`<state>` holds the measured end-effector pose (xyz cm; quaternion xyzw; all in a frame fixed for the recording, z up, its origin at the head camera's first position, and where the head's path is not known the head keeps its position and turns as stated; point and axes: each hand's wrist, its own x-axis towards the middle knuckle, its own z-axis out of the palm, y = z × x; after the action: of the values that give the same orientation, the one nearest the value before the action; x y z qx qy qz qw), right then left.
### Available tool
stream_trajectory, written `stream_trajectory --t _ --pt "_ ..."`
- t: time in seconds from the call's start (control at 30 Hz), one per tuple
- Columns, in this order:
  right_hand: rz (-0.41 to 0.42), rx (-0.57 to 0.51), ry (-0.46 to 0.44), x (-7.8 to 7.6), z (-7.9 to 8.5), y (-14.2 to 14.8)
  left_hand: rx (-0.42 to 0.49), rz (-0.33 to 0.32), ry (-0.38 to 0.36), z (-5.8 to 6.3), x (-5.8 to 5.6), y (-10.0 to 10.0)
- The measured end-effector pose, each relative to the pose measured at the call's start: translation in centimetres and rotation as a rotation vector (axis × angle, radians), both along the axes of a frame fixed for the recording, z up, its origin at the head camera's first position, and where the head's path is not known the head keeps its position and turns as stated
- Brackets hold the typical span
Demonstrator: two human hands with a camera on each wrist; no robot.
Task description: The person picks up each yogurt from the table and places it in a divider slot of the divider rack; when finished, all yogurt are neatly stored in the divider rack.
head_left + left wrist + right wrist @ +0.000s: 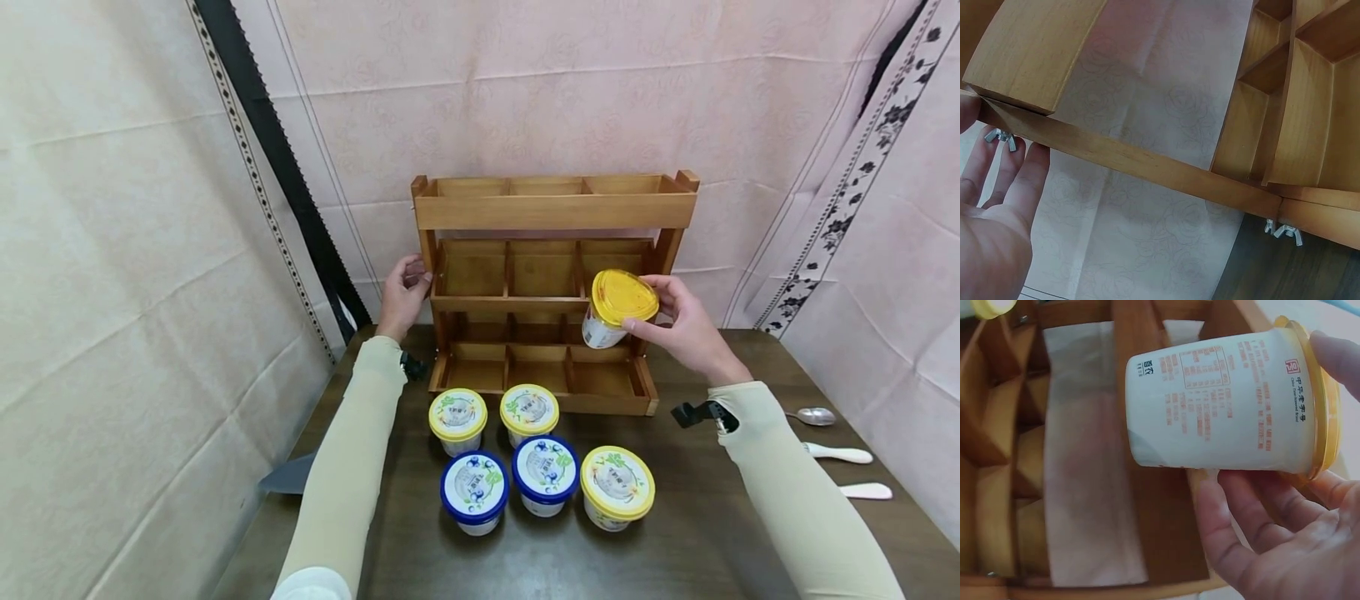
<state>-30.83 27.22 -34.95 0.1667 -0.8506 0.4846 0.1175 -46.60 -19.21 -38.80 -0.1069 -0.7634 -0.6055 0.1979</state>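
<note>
Two hands share the work: the left hand (403, 293), fingers straight, steadies the wooden rack (555, 212) while the right hand (678, 321) grips a tilted yellow-lidded cup (617, 307) before the middle shelf

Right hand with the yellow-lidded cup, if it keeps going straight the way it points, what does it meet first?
Probably the wooden three-tier rack: the right hand tilts the white yellow-lidded cup bottom-first toward the middle tier's right compartment, which looks empty. Depth is unclear.
</note>
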Motion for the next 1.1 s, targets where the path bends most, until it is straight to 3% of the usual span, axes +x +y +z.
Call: stream_trajectory --t 0.3,0.6,0.8,1.1 --pt "-0.02 0.014 -0.096 -1.1 -3.4 1.6 0.005 0.0 0.009 -0.1 -0.3 0.1" --pt "0.015 0.007 -0.065 -1.8 -6.3 2.3 -0.003 0.009 0.003 -0.1 -0.2 0.1" --pt "0.035 0.014 -0.079 -2.4 -9.2 2.4 -0.017 0.013 -0.003 -0.1 -0.1 0.1" --pt "-0.015 0.046 -0.117 -3.9 -12.1 2.7 -0.01 0.004 -0.001 -0.1 -0.2 0.1"
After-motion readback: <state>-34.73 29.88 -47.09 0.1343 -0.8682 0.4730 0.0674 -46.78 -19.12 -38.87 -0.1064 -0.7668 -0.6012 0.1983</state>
